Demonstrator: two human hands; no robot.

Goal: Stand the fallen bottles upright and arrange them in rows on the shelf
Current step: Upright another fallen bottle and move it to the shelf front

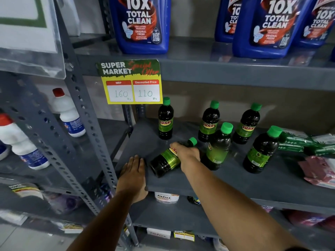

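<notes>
Dark bottles with green caps and green "SUNNY" labels are on the grey shelf (pixel 235 180). One fallen bottle (pixel 165 161) lies tilted near the front left, cap pointing back right. My right hand (pixel 186 153) is wrapped over its upper part. My left hand (pixel 133 175) rests flat on the shelf's front left edge, fingers together, holding nothing. Several other bottles stand upright: one at the back left (pixel 165 120), two at the back (pixel 208 122) (pixel 247 125), one in the middle (pixel 218 147) and one to the right (pixel 262 151).
Green packets (pixel 304 144) and a pink packet (pixel 319 171) lie at the shelf's right end. A yellow price tag (pixel 131 82) hangs from the shelf above, which carries blue cleaner jugs (pixel 143 24). White bottles (pixel 68 113) stand on the left rack behind a slotted post (pixel 85 127).
</notes>
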